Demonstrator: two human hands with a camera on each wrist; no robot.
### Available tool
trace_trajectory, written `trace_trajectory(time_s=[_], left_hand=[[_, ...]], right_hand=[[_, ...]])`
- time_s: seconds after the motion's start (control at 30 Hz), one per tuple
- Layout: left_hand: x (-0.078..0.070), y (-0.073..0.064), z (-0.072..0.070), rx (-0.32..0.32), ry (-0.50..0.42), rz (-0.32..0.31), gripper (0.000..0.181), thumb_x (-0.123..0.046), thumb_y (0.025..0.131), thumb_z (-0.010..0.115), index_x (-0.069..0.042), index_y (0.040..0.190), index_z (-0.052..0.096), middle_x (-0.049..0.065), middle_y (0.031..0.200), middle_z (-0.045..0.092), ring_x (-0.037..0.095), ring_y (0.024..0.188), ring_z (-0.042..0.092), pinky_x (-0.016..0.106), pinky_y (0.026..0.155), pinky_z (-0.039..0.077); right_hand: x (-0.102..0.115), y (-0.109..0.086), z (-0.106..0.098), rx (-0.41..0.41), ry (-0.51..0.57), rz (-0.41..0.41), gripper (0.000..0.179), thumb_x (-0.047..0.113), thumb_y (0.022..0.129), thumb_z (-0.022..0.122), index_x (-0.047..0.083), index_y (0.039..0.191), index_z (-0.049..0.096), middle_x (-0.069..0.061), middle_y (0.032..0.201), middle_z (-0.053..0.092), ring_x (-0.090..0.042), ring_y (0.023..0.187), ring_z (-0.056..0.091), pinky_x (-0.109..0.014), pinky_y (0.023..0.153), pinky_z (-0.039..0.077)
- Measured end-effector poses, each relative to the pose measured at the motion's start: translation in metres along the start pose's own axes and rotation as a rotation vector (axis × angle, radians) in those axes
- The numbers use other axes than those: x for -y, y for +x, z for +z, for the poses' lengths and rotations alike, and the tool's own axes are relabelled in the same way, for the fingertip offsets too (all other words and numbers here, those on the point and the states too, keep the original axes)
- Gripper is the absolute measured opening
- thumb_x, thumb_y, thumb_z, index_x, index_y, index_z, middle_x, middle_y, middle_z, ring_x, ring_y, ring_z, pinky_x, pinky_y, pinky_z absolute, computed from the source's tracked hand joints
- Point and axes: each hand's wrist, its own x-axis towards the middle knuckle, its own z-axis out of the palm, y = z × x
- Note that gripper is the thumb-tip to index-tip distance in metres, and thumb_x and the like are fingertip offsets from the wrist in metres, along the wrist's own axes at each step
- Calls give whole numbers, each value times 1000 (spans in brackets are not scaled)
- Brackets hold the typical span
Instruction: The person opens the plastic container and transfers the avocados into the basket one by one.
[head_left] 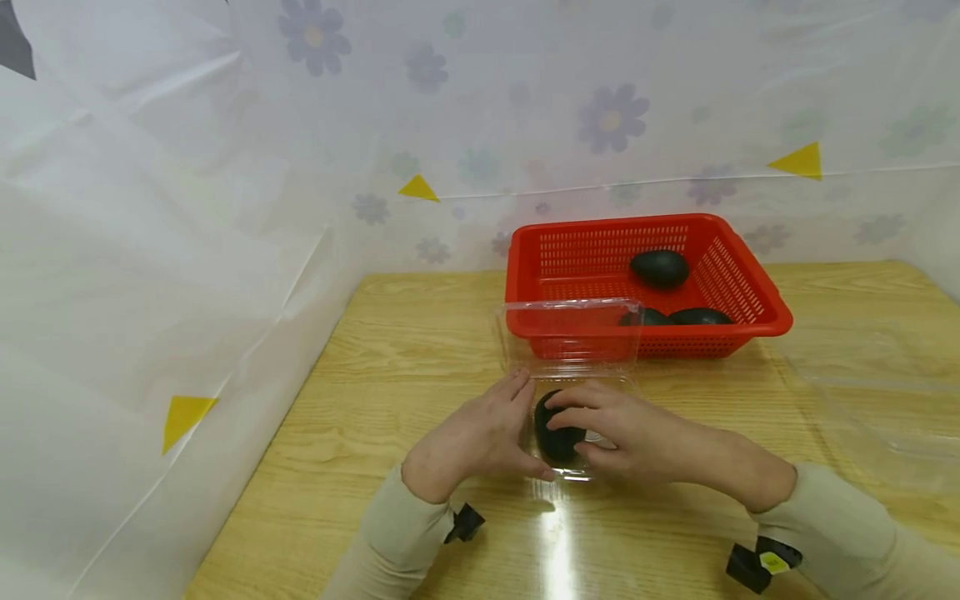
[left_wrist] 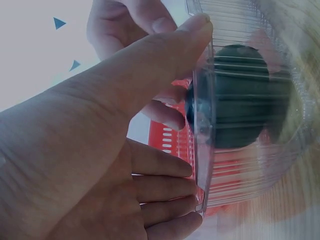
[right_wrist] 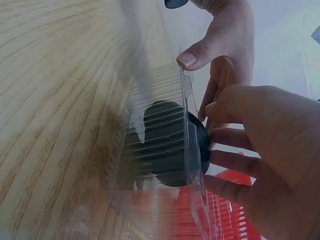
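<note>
A dark avocado lies in the base of a clear plastic clamshell box, whose lid stands raised at the back. My left hand spans the box's left side. In the left wrist view its thumb touches the rim near one end, and its straight fingers rest along the rim. My right hand reaches in from the right and grips the avocado, fingers bent over its top and thumb at its side. The avocado's lower part shows through the ribbed wall in the right wrist view.
Behind the box stands a red plastic basket holding several avocados, one of them near its back wall. More clear plastic packaging lies at the right of the wooden table. White sheeting encloses the left and back.
</note>
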Motion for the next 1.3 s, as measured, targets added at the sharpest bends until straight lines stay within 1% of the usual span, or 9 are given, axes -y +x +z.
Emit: trace_trajectory(time_s=[0.2, 0.33, 0.43, 0.6, 0.73, 0.87, 1.0, 1.13, 1.3], left_hand=[[-1, 0, 0, -6, 7, -2, 117, -67, 75, 74, -1, 156, 22, 16, 164, 21, 27, 154, 18, 35, 121, 27], [-1, 0, 1, -4, 4, -9, 118, -68, 74, 74, -1, 157, 21, 15, 164, 21, 27, 154, 18, 36, 121, 29], [-2, 1, 1, 3, -3, -21, 119, -68, 74, 75, -1, 157, 21, 15, 164, 21, 26, 154, 18, 36, 121, 29], [-2, 1, 0, 10, -20, -24, 118, -65, 74, 76, 0, 156, 21, 16, 164, 21, 27, 154, 19, 37, 121, 28], [-2, 0, -1, 11, -12, -21, 118, -65, 75, 76, 0, 157, 20, 16, 165, 20, 27, 154, 18, 37, 121, 28], [-2, 0, -1, 13, -6, -23, 118, -66, 75, 75, -1, 157, 21, 15, 165, 20, 26, 154, 17, 37, 121, 28], [-2, 0, -2, 14, -4, -21, 117, -65, 76, 75, -1, 157, 21, 15, 165, 20, 27, 154, 17, 37, 121, 28], [-2, 0, -2, 15, 6, -20, 117, -66, 76, 74, -1, 157, 21, 16, 165, 20, 27, 154, 17, 37, 122, 27], [-2, 0, -1, 20, 1, -25, 118, -66, 75, 74, -1, 157, 20, 15, 165, 19, 27, 154, 16, 37, 122, 27]], right_hand=[[-4, -3, 2, -48, -26, -16, 37, 9, 81, 77, 14, 117, 69, -7, 129, 62, -26, 120, 56, -48, 93, 54], [-5, -2, 2, -58, -42, 12, 41, 4, 78, 78, 14, 116, 68, -5, 125, 61, -23, 116, 55, -46, 92, 54], [-4, 0, 1, -42, -62, 67, 44, 3, 76, 78, 15, 117, 68, -1, 119, 59, -19, 109, 54, -43, 90, 54], [-3, 2, 3, -12, -66, 140, 46, 10, 78, 82, 17, 121, 67, 2, 113, 54, -16, 104, 53, -41, 87, 53], [-3, 2, 4, 35, -61, 166, 50, 15, 78, 84, 16, 125, 65, -1, 119, 55, -19, 109, 54, -45, 90, 53], [-5, 2, 5, 111, -46, 177, 58, 20, 80, 83, 14, 133, 61, -6, 127, 56, -24, 114, 55, -48, 93, 52], [-6, 0, 6, 171, 7, 211, 62, 22, 82, 81, 14, 138, 57, -8, 130, 56, -25, 113, 58, -46, 92, 54], [-7, -2, 5, 185, 60, 246, 61, 23, 84, 80, 15, 139, 55, -5, 131, 56, -22, 111, 59, -45, 90, 55], [-8, -3, 6, 188, 87, 266, 61, 26, 84, 80, 17, 139, 56, -2, 130, 56, -20, 111, 58, -43, 90, 55]])
